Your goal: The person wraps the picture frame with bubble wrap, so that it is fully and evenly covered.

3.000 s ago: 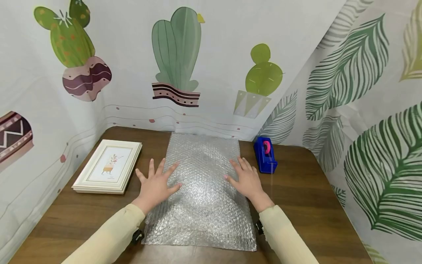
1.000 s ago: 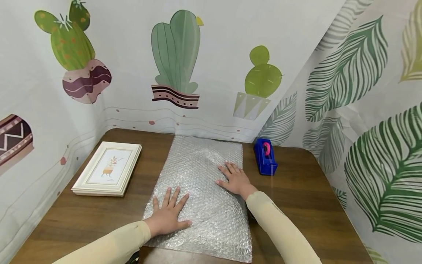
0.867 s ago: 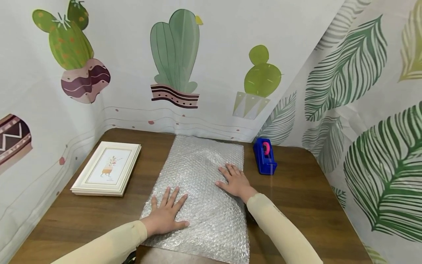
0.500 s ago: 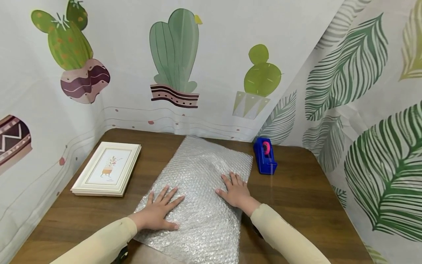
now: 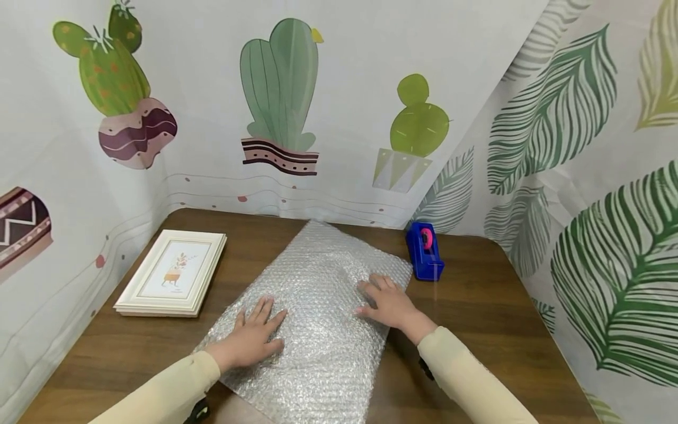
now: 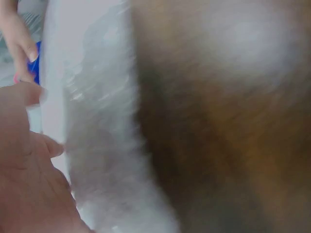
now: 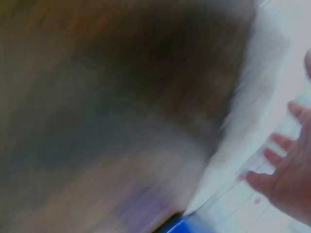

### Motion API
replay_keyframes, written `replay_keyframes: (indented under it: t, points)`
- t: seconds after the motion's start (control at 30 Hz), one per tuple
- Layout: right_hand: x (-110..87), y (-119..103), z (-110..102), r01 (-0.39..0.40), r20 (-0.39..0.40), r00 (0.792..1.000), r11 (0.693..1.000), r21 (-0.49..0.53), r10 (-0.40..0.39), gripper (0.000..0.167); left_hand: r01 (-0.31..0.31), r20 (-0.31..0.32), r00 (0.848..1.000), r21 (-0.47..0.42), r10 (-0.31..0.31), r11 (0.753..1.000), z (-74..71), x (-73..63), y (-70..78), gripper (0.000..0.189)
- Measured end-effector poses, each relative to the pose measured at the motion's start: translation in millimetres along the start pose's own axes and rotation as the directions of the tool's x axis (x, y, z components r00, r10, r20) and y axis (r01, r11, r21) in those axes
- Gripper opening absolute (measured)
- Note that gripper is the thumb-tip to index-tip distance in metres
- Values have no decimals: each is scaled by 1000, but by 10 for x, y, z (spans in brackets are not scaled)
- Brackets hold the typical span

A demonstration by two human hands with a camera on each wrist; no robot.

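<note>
A sheet of clear bubble wrap (image 5: pixel 323 330) lies turned at a slant on the brown table, one corner pointing to the back. On its left side is my left hand (image 5: pixel 248 335), fingers spread over the wrap. My right hand (image 5: pixel 391 303) is over the right side, its fingers slightly bent; whether it touches the wrap is hard to tell. Both wrist views are blurred; the left one shows the wrap (image 6: pixel 102 121) beside my left hand (image 6: pixel 29 165), the right one shows my right hand (image 7: pixel 291 165) apart from the wrap's edge.
A cream picture frame (image 5: pixel 172 272) lies at the table's left. A blue tape dispenser (image 5: pixel 425 252) with a pink core stands back right, close to the wrap's right corner. Printed cloth (image 5: pixel 349 70) hangs behind the wooden table (image 5: pixel 477 330).
The bubble wrap has turned clockwise from lying straight, its right corner nearing the tape dispenser. My left hand moved down onto the wrap, then left; my right hand has just shifted slightly right.
</note>
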State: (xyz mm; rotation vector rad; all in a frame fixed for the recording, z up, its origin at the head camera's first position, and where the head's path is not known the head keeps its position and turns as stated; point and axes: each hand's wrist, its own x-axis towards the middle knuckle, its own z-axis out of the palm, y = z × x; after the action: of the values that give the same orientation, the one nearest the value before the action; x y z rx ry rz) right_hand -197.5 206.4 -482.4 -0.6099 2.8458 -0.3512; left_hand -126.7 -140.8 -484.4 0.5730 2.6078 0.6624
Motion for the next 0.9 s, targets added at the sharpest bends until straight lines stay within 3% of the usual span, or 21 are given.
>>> replay_keyframes:
  t: [0.1, 0.27, 0.63, 0.9]
  points:
    - [49, 125, -21, -1, 56, 998, 1000, -4, 1, 80, 31, -28, 999, -3, -31, 1000, 87, -36, 2, 94]
    - [52, 161, 19, -42, 145, 989, 999, 4, 41, 89, -54, -35, 998, 23, 54, 998, 132, -81, -140, 113]
    - [-147, -160, 123, -147, 80, 986, 989, -13, 148, 86, -166, 8, 986, 126, 167, 978, -143, -21, -426, 115]
    - [-234, -235, 122, -181, 70, 980, 982, -49, 184, 85, -157, 48, 987, 141, 151, 977, -181, 30, -453, 117]
